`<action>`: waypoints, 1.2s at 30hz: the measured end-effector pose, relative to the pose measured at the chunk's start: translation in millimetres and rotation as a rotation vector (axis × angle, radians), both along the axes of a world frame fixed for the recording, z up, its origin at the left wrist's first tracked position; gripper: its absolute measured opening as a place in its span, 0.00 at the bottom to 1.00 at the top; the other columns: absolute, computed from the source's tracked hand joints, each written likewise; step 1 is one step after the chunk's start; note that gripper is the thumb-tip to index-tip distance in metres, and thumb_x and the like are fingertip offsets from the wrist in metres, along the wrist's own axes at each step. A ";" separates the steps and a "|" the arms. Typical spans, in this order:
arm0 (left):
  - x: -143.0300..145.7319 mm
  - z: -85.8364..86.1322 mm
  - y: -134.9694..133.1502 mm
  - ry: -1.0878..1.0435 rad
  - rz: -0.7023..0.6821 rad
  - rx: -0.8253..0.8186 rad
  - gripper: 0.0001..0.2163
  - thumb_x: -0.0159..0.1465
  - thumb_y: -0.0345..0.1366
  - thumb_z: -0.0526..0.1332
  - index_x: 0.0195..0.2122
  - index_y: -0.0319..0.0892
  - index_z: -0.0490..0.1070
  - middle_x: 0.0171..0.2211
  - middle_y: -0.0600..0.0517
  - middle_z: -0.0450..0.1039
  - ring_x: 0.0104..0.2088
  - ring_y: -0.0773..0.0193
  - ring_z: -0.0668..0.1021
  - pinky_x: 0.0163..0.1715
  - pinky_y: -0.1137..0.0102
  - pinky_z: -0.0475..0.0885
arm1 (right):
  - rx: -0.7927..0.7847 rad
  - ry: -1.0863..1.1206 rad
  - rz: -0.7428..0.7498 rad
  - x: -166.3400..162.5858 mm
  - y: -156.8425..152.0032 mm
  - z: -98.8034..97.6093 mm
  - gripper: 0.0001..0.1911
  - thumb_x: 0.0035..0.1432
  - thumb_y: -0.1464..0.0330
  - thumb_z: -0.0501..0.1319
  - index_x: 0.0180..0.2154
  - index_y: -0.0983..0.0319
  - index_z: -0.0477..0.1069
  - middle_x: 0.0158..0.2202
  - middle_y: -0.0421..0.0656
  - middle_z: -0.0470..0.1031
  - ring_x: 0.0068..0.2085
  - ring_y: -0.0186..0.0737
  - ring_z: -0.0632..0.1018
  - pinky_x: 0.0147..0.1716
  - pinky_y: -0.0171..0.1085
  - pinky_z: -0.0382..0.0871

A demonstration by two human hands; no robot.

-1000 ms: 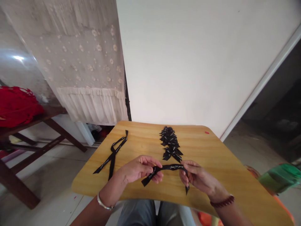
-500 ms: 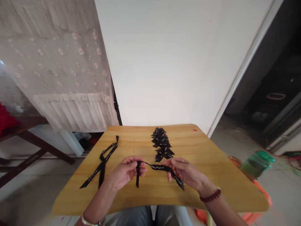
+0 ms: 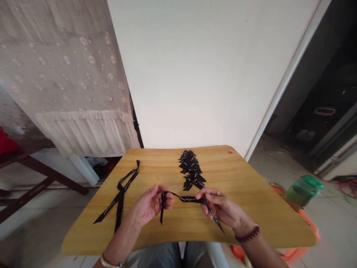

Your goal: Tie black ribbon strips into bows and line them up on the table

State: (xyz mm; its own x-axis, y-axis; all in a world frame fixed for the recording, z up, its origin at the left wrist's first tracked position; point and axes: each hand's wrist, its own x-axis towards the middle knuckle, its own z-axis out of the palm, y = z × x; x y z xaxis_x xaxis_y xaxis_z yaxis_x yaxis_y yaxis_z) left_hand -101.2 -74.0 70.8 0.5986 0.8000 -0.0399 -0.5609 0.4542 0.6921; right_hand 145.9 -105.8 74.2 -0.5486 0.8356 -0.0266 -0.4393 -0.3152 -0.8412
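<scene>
A black ribbon (image 3: 187,199) with white lettering is stretched between my two hands above the near half of the table. My left hand (image 3: 152,204) has the ribbon draped over its fingers, with one end hanging down from them; the thumb is raised. My right hand (image 3: 220,206) pinches the ribbon between thumb and fingers, and its other end slants down past the fingertips. Left of my left hand, more black ribbon strips (image 3: 122,190) lie loosely crossed on the wood. Beyond my hands sits a row of black ribbon bows (image 3: 191,167), overlapping one another.
The wooden table (image 3: 251,208) has rounded corners and stands against a white panel (image 3: 181,74). A small red piece (image 3: 230,152) lies near its far right corner. At right on the floor are a green container (image 3: 304,190) and an orange stool (image 3: 309,223). A lace curtain (image 3: 83,89) hangs left.
My right hand has shifted slightly right along the ribbon, and its loose end hangs at a steeper slant. My left thumb has lifted off the ribbon. The bows and loose strips stay put.
</scene>
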 end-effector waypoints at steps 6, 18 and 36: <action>2.0 1.4 -2.1 -0.023 -0.074 0.106 0.10 0.56 0.27 0.55 0.39 0.34 0.69 0.37 0.43 0.74 0.37 0.57 0.75 0.35 0.63 0.70 | 0.019 0.055 -0.102 0.6 2.3 -2.6 0.08 0.51 0.68 0.60 0.31 0.67 0.72 0.19 0.40 0.69 0.19 0.27 0.68 0.18 0.26 0.59; 10.5 1.5 -1.7 0.038 -0.024 0.094 0.11 0.52 0.24 0.60 0.37 0.35 0.70 0.32 0.47 0.75 0.33 0.60 0.77 0.34 0.67 0.71 | 0.036 0.095 -0.145 -0.7 5.3 -3.2 0.09 0.53 0.68 0.57 0.34 0.66 0.72 0.25 0.44 0.73 0.26 0.31 0.72 0.25 0.29 0.63; 13.6 1.5 -1.5 0.174 0.074 0.003 0.11 0.48 0.27 0.64 0.35 0.37 0.73 0.27 0.49 0.75 0.26 0.65 0.76 0.31 0.70 0.71 | 0.038 0.128 -0.160 0.0 6.7 -2.0 0.10 0.53 0.67 0.58 0.36 0.66 0.72 0.26 0.44 0.74 0.27 0.32 0.73 0.25 0.30 0.64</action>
State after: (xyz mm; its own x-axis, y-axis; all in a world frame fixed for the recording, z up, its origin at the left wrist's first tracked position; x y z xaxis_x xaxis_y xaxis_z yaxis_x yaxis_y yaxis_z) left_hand -87.7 -75.5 72.3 0.5228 0.8417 -0.1353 -0.4641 0.4141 0.7830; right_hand 146.0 -99.1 72.2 -0.4053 0.9116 0.0685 -0.5856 -0.2013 -0.7852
